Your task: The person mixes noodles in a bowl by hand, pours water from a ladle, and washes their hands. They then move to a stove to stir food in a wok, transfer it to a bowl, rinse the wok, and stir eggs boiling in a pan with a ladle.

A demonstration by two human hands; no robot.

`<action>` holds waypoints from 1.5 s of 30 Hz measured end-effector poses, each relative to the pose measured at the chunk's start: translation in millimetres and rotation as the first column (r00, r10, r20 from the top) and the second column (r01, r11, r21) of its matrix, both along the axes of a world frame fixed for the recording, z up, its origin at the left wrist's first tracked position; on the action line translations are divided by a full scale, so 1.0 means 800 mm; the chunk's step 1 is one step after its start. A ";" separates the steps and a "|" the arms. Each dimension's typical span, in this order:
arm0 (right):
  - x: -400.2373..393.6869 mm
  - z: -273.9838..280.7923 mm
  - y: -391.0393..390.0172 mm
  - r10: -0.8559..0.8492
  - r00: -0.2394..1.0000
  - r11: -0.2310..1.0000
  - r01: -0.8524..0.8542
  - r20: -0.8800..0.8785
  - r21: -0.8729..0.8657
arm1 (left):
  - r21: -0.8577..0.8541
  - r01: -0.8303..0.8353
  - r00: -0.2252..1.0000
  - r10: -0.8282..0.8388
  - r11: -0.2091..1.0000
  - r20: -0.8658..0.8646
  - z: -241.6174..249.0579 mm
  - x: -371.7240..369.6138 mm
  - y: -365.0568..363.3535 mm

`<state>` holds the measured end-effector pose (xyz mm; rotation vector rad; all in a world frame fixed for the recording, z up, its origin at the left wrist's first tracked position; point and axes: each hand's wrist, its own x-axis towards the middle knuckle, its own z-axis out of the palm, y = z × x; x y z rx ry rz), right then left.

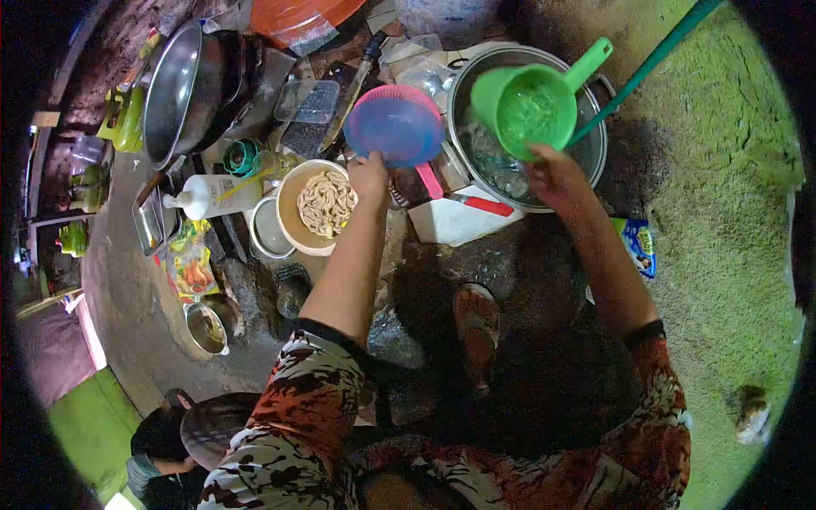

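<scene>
My left hand [370, 176] is closed on the near edge of a round blue plastic bowl [395, 127]. Behind the bowl is a pink strainer [404, 92], its handle sticking out toward me. My right hand [554, 177] pinches the rim of a green water dipper [510, 106], whose handle points away to the upper right. Clear water shows inside the dipper. Beneath it stands a large metal pot [599, 153] with water and glinting contents I cannot make out. Pale, curled food pieces [325, 204] fill a cream bowl [293, 229] left of my left forearm.
A red-handled knife [489, 206] lies on a white board [450, 223] by the pot. A green pole [646, 68] slants into the pot. To the left are a large wok [174, 93] and a white bottle [223, 195]. Another person [161, 438] is at lower left.
</scene>
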<state>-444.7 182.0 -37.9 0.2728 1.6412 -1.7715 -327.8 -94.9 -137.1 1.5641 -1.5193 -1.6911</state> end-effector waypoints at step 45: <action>0.025 -0.063 0.002 -0.383 0.902 0.907 0.326 -0.199 -0.266 | -0.629 0.564 0.599 -0.259 -0.535 0.758 0.199 -0.065 -0.112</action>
